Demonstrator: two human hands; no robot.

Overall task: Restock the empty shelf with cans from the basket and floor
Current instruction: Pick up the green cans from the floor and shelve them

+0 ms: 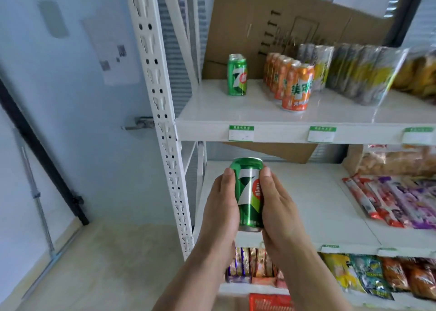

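Shelf labels [241, 133] blurred, unreadable; red basket [271, 302] cut off.

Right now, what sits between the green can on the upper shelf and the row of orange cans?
Nothing: in the head view, bare white shelf separates the green can from the orange cans.
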